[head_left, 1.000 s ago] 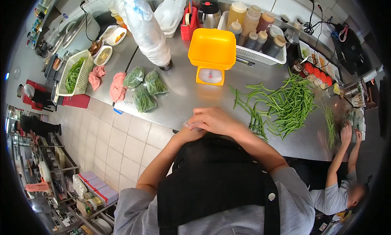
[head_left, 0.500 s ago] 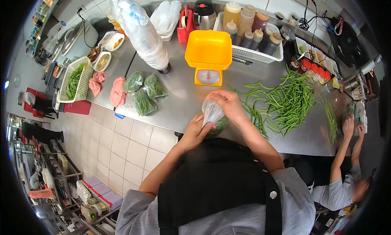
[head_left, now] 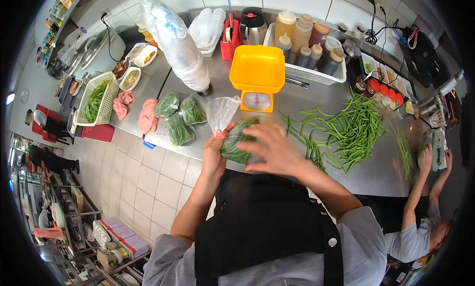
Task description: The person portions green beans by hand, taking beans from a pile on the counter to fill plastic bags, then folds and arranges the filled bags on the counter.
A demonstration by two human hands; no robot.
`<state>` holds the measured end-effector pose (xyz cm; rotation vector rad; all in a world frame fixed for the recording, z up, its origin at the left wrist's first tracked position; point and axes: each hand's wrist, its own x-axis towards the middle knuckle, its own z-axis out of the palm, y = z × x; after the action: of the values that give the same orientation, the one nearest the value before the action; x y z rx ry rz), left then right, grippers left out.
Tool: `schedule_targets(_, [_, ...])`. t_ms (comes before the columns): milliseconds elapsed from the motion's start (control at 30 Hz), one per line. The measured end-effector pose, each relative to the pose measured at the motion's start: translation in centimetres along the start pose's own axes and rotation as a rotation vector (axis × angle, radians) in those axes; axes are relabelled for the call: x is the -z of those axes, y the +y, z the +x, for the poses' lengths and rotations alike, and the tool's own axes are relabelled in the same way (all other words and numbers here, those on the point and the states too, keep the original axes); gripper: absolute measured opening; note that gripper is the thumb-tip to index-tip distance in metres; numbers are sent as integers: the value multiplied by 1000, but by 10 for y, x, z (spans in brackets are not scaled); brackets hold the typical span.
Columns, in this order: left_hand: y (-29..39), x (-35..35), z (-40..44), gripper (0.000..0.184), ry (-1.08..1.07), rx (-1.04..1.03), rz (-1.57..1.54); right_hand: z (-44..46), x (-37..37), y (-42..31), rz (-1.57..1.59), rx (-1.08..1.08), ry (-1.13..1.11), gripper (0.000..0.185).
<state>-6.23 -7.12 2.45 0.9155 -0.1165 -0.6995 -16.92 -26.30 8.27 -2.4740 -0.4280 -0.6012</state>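
Observation:
In front of my body, a clear plastic bag of green beans (head_left: 236,148) is tilted over the counter's near edge. My left hand (head_left: 213,151) is closed round its gathered neck, and the loose top of the bag flares out above the fingers. My right hand (head_left: 277,150), a little blurred, has its fingers spread beside the filled part; whether it touches the plastic I cannot tell. Just beyond is a yellow kitchen scale (head_left: 257,101) with an orange-yellow pan (head_left: 257,70). A pile of loose green beans (head_left: 354,132) lies to the right. Several filled bags (head_left: 179,129) rest at the left.
Pink cloths (head_left: 148,116) and a basket of greens (head_left: 110,107) are on the left. A tall wrapped stack of plastic bags (head_left: 180,53) stands behind. Sauce bottles fill a white basket (head_left: 316,77) at the back. At far right a co-worker's hands (head_left: 425,159) handle a plastic bag.
The bag has turned, its loose top now pointing up and away, with the beans showing. My left hand has moved left onto its neck. My right hand has let go of the top and spread open.

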Motion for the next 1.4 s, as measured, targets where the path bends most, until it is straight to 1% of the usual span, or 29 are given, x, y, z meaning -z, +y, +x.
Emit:
schedule_targets(67, [-1,-18,-3,32,-9,32,-101,-12,-26,1,-340,107,-79,73])
schedule_targets(100, [-2,-23,-3,32,-9,31,-101,-16,-36,9,-340,109,-79,73])
schedule_targets(167, [-5,-30,-1,33,34,137,-189,-22,-49,25,-429,89,114,82])
schedule_targets(200, [-5,-29,-1,35,-20,143,-227,-22,-49,24,-425,93,115,82])
schedule_targets(267, [-5,-31,-3,36,-24,118,-192,-24,-50,17,108,-112,135,73])
schedule_targets(300, [-6,-35,-3,37,-34,93,-162,-27,-52,15,110,-113,134,73])
schedule_targets(333, [-7,-40,-4,37,-33,94,-162,-30,-54,12,479,-286,144,65])
schedule_targets(367, [-8,-46,-4,34,-34,34,-54,-32,-56,10,848,-456,151,58])
schedule_targets(400, [-7,-49,-3,33,-35,-26,54,-35,-56,7,848,-456,151,58])
schedule_targets(433, [-7,-46,3,33,-35,-26,54,-38,-53,3,993,-509,122,57])
schedule_targets(467, [-6,-39,12,29,-221,-326,529,-41,-49,-2,1138,-562,92,57])
schedule_targets(533, [0,-42,10,23,-362,-387,852,-46,-42,-9,1429,-666,30,58])
schedule_targets(567, [-1,-38,14,23,-363,-388,850,-44,-50,7,1321,-890,-192,57])
schedule_targets(633, [-2,-23,22,21,-221,-336,996,-39,-64,39,1054,-1234,-754,54])
schedule_targets(700, [3,-10,25,19,-200,-377,1097,-48,-69,45,884,-869,112,52])
schedule_targets(733, [3,-6,25,17,-181,-418,1197,-40,-57,40,886,-871,112,52])
schedule_targets(800, [1,-3,24,16,-198,-431,1238,-23,-20,29,517,-485,274,48])
schedule_targets(833, [-2,-2,24,16,-218,-451,1277,-15,-6,19,516,-487,275,48])
schedule_targets(867, [-8,-1,26,16,-224,-451,1276,-3,4,6,291,-292,159,50])
schedule_targets(933, [-21,-7,26,13,-271,-531,1357,6,0,-4,62,-102,48,53])
schedule_targets(1000, [-19,-10,25,12,-310,-516,1404,5,-22,-1,275,-295,-56,42])
schedule_targets(1033, [-17,-12,24,12,-338,-502,1450,1,-28,10,273,-294,-52,42])
schedule_targets(1100, [-18,-10,17,13,-325,-468,1427,-2,-32,32,896,-660,-88,24])
schedule_targets(1167, [-16,-4,13,16,-300,-427,1402,0,-31,44,816,-757,348,10])
schedule_targets(1233, [-15,6,12,18,-246,-358,1396,6,9,53,746,-921,457,10])
schedule_targets(1267, [-16,9,11,18,-245,-357,1394,7,19,51,735,-808,487,9])
schedule_targets(1300, [-18,12,9,16,-235,-339,1400,6,21,45,732,-810,488,9])
schedule_targets(1367, [-22,14,10,15,-231,-319,1406,0,15,21,310,-210,103,20])
schedule_targets(1400, [-22,13,13,14,-229,-346,1412,2,6,6,209,-111,-30,27])
